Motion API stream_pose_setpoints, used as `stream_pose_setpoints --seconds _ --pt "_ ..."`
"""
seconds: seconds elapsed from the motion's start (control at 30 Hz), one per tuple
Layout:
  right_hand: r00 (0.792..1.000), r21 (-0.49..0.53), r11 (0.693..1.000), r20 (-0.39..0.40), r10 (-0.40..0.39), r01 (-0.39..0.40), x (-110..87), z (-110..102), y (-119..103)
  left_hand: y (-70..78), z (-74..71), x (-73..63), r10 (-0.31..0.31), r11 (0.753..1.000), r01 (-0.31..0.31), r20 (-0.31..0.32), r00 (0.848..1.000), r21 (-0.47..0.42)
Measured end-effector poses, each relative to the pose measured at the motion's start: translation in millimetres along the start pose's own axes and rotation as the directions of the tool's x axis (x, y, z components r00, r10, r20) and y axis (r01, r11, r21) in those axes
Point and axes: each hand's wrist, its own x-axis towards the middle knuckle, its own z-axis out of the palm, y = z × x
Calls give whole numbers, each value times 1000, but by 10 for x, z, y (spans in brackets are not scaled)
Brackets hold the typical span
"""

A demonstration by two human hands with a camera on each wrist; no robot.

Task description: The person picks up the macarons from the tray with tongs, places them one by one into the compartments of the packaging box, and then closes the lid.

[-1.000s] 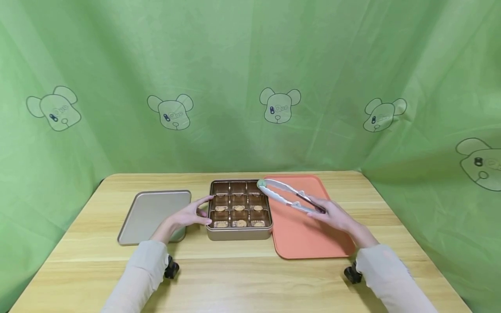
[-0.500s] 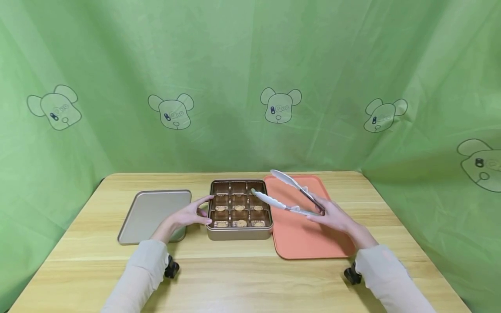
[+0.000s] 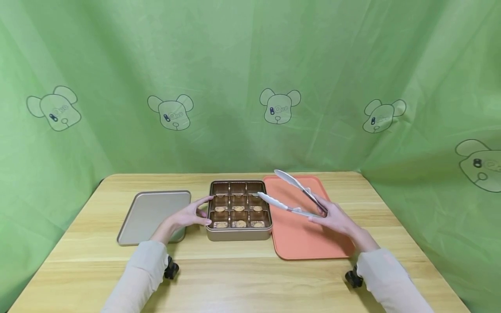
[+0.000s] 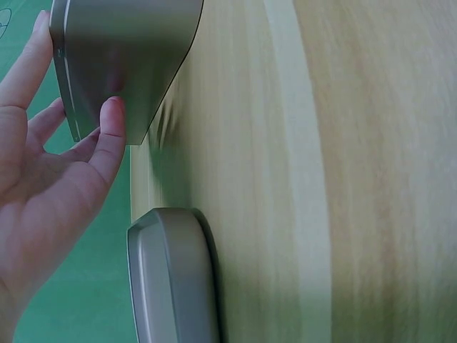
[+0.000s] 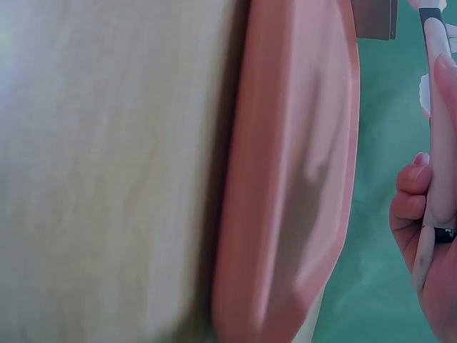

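A metal tin (image 3: 238,235) with a brown divided insert holds round, light brown cookies (image 3: 241,224) in paper cups in its front and middle rows. My left hand (image 3: 187,216) rests spread fingers and thumb against the tin's left side; the left wrist view shows the thumb on its wall (image 4: 136,43). In my right hand (image 3: 337,218) I hold tongs (image 3: 275,203) by the handles, arms spread apart. One tong tip lies over the tin's back right compartment, the other above the tray. Nothing is between the tips. That compartment's contents are mostly hidden.
A coral tray (image 3: 309,239) lies against the tin's right side, under my right hand. To the left, a flat metal lid (image 3: 156,215) lies on the wooden table (image 3: 242,278). A green curtain (image 3: 227,143) with bear-like faces hangs behind.
The tongs, earlier pinching a small green round piece at the tin's back right corner, have spread apart and let it go. They then shifted slightly right. My left hand has stayed put.
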Motion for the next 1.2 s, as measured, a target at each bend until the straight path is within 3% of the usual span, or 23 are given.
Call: stream_pose_setpoints --seconds 0.6,1.2 --pt "988 96 986 -62 141 -135 -188 -100 367 -2 -12 18 4 1000 -4 -2 1000 23" --pt "943 59 956 -157 294 -288 -271 -206 541 -27 -17 12 15 1000 -15 5 1000 21"
